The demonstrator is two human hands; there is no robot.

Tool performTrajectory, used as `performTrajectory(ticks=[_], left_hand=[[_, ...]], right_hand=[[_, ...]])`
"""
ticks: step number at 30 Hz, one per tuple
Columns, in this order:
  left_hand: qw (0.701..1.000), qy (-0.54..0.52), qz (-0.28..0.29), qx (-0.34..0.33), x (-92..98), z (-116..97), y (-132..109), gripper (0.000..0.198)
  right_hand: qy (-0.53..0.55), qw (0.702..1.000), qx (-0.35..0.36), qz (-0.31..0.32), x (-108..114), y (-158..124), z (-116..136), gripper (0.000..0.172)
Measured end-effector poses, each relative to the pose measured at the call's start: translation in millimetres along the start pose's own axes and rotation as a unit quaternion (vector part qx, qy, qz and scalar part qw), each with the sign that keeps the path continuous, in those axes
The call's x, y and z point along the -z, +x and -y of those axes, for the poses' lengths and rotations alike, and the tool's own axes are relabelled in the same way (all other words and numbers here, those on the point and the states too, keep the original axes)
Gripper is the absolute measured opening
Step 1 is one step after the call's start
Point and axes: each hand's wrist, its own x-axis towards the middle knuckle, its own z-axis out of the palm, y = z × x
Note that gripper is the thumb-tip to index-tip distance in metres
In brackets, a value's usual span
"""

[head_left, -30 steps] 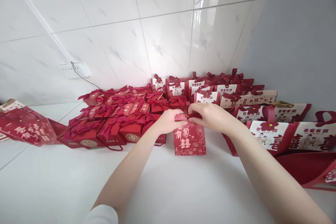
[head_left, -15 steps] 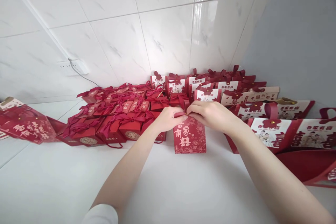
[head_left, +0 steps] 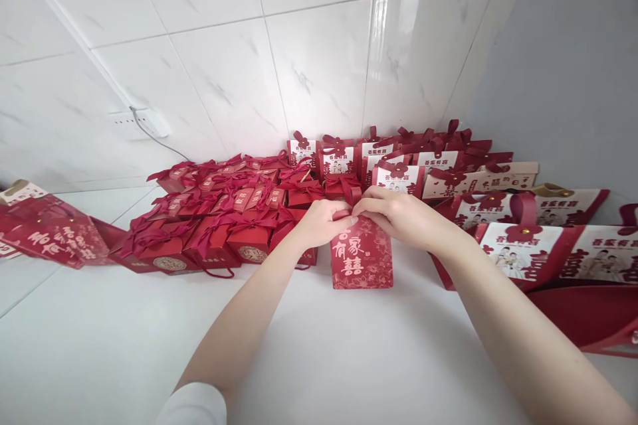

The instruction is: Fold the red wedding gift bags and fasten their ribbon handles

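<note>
Right at the centre, the top of a red gift box is pinched by the left hand, thumb and fingers closed on it; the same top is gripped from the other side by the right hand, its fingertips partly hidden. Between the hands a dark red strap loop is seen standing up. The box is held upright on the white surface, white lettering facing out. Just left, ribbon-tied red boxes are packed in rows; to the right, photo-fronted bags are lined up. Farther left, more red bags are tilted together. Behind, a tiled wall is fitted with a socket, a cable plugged in.
</note>
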Motion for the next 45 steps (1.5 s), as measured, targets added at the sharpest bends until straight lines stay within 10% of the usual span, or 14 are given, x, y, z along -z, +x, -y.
performTrajectory(ticks=[12,21,45], left_hand=[[1.000,0.006,0.015,0.003,0.1,-2.4,0.0,0.025],[1.000,0.010,0.021,0.014,5.9,-7.9,-3.9,0.027],[0.999,0.030,-0.012,-0.006,10.8,-12.8,-4.9,0.032]], right_hand=[[0.053,0.998,-0.019,0.028,10.5,-2.1,4.3,0.025],[0.157,0.974,-0.160,0.037,10.9,0.8,-0.9,0.015],[0.154,0.985,-0.068,0.033,9.0,3.9,4.4,0.016]])
